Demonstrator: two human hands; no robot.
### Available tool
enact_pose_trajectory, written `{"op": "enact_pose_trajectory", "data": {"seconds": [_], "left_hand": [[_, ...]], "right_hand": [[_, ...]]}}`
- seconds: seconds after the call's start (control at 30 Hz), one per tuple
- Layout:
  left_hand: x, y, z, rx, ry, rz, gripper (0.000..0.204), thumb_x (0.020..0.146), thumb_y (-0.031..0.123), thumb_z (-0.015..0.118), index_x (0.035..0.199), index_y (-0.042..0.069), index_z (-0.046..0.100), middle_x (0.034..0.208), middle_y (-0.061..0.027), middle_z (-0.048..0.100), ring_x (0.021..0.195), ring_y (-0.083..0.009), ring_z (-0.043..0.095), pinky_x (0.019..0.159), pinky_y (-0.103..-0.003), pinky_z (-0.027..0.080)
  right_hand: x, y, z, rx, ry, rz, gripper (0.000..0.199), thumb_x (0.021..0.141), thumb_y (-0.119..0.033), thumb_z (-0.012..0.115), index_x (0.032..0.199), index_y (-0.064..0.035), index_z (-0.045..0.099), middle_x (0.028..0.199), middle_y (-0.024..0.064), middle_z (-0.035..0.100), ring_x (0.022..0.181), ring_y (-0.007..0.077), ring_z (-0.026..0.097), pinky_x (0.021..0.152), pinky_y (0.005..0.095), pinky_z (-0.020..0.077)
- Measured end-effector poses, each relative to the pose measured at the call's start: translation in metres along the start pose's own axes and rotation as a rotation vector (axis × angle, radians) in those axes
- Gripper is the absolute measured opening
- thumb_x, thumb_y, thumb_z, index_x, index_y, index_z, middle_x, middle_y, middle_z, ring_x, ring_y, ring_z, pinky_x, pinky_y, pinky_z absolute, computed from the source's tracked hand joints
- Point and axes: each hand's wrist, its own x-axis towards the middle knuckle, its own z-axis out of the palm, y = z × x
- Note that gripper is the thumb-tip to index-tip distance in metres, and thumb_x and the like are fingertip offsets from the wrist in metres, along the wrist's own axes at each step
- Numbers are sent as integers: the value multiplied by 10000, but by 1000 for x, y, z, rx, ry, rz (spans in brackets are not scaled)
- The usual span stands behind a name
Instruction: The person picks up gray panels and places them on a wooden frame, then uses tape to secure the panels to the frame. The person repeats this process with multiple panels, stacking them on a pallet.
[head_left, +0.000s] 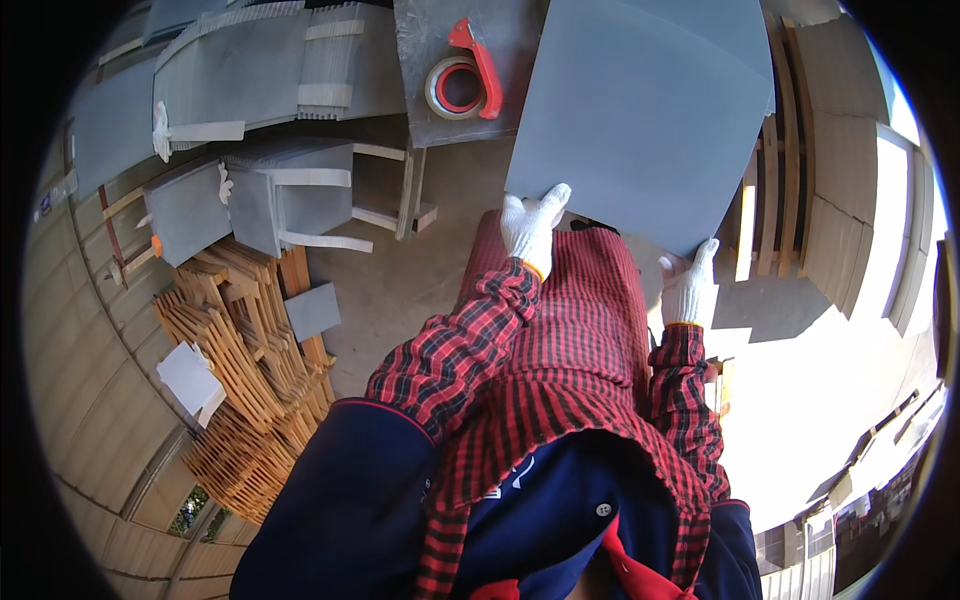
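Note:
A large flat grey sheet [640, 120] stretches out in front of me, its far end running past the upper edge of the view. My left hand [532, 228], in a white knit glove, is closed on its near left corner. At the near right corner, my right hand [689, 285] grips the same sheet, also gloved. Part of each hand's fingers is hidden under the sheet or turned from view. Left of the sheet lies a red tape dispenser [488, 80] with a roll of tape [440, 90], on a plastic-covered grey surface [425, 30].
Stacks of grey panels [230, 75] stand on the far left, with more on a wooden-legged support [410, 190]. Bundled wooden slats [230, 350] pile up at the left. To the right are wooden pallets [790, 190] and stacked brownish boards [845, 230] beside bright sunlight.

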Motion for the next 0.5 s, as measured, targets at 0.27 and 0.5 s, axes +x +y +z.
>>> {"op": "enact_pose_trajectory", "data": {"seconds": [0.27, 0.5], "left_hand": [[5, 10, 3, -2, 21, 120, 490, 925, 229, 758, 1301, 32, 514, 1183, -88, 624, 1045, -198, 641, 890, -381, 557], [25, 52, -20, 394, -2, -29, 663, 1020, 568, 497, 1169, -56, 663, 997, -120, 726, 883, -199, 711, 733, -314, 563]], "right_hand": [[-6, -24, 3, -65, -73, -53, 723, 1032, -594, 441, 1582, -158, 270, 1526, 91, 401, 1168, 258, 574, 842, 334, 499], [-4, -20, -8, -32, -125, 14, 721, 1018, -590, 482, 1552, -136, 313, 1464, 118, 454, 1148, 248, 574, 795, 309, 493]]}}
